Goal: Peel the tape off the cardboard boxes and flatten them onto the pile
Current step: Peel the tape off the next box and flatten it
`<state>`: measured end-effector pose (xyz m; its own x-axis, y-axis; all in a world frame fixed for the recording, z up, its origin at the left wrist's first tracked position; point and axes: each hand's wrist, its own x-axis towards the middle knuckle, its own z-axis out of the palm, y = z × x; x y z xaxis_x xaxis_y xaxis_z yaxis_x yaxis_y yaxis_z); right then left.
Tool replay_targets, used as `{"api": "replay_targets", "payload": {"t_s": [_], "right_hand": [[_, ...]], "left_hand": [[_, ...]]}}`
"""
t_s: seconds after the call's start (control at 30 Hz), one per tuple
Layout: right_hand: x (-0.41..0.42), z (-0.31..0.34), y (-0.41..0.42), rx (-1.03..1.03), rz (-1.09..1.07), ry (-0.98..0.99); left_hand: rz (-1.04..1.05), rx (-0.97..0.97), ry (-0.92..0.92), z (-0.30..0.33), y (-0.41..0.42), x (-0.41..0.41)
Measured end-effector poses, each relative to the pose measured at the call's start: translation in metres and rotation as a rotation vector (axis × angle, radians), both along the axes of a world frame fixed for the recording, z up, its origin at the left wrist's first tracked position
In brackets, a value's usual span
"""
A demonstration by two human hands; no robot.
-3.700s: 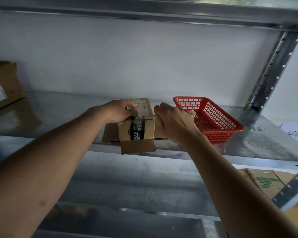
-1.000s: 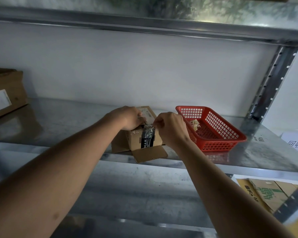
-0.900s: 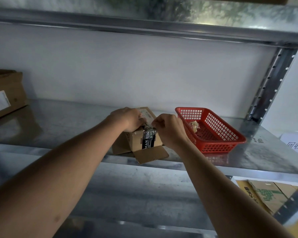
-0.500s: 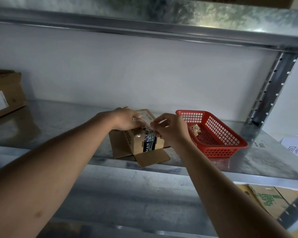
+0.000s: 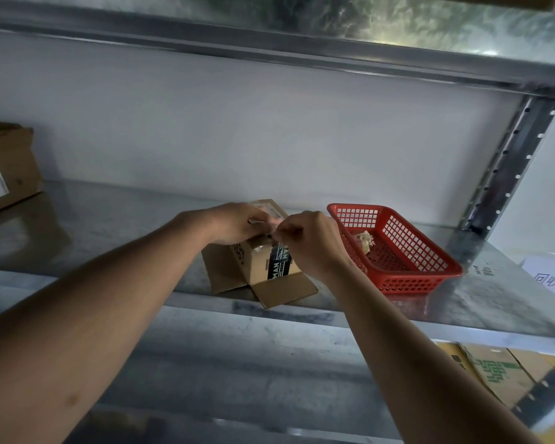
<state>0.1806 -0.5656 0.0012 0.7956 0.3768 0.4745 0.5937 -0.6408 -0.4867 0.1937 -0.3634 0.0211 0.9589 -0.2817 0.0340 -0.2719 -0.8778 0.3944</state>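
**Both hands at the tape on a small box**

The box (image 5: 263, 264) sits near the front edge of the metal shelf (image 5: 109, 225), its bottom flaps splayed out flat; black printed tape (image 5: 277, 263) runs down its front face; the left hand (image 5: 237, 223) rests curled over the top, holding it down; the right hand (image 5: 311, 240) pinches something at the top edge by the tape, fingers drawn together; just right stands a red basket (image 5: 407, 251) with a crumpled wad (image 5: 364, 240) inside; another box (image 5: 7, 168) sits far left; flattened cardboard (image 5: 494, 373) lies below.
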Motion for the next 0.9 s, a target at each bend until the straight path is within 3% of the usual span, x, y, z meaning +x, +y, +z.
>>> {"api": "replay_targets", "payload": {"t_s": [0.17, 0.43, 0.6, 0.73, 0.9], "right_hand": [[-0.002, 0.004, 0.002, 0.262, 0.122, 0.367], [0.005, 0.006, -0.010, 0.446, 0.034, 0.339], [0.008, 0.001, -0.008, 0.249, -0.019, 0.186], [0.006, -0.001, -0.008, 0.102, 0.000, 0.190], [0.010, -0.005, -0.005, 0.103, 0.001, 0.123]], "left_hand": [[-0.013, 0.067, -0.062, -0.009, -0.004, 0.010], [0.011, 0.078, 0.008, -0.006, 0.004, 0.014], [0.094, 0.246, -0.019, -0.001, 0.004, 0.012], [0.195, 0.362, 0.035, -0.001, 0.002, 0.009], [0.275, 0.413, 0.022, 0.003, -0.003, 0.004]]}}
